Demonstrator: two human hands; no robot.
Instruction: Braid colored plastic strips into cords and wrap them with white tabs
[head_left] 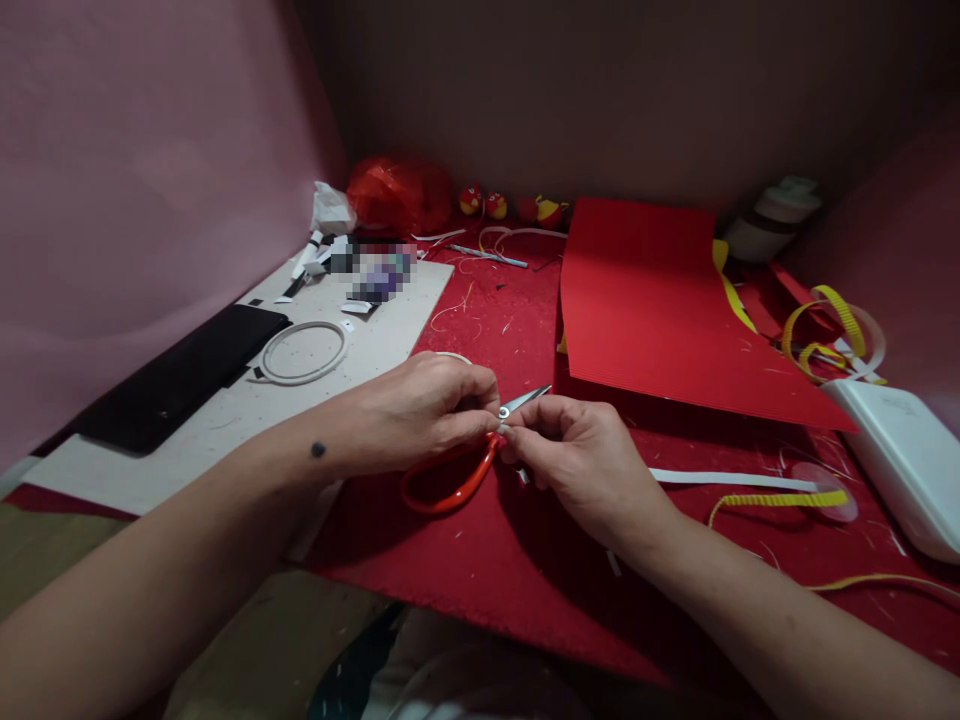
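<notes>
Pinching a tiny pale piece (502,429) between closed fingertips, the left hand (420,412) and right hand (589,462) meet over orange-handled scissors (459,496) on a red surface (480,565); a loose pinch could drop it; knuckles drifting against the blades could get nicked.

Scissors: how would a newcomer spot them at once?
On the red tabletop, find where the left hand and right hand meet. The scissors show beneath them: orange-red handle toward the near edge, metal blades pointing away. Those blades set them apart from the large red sheet.
</notes>
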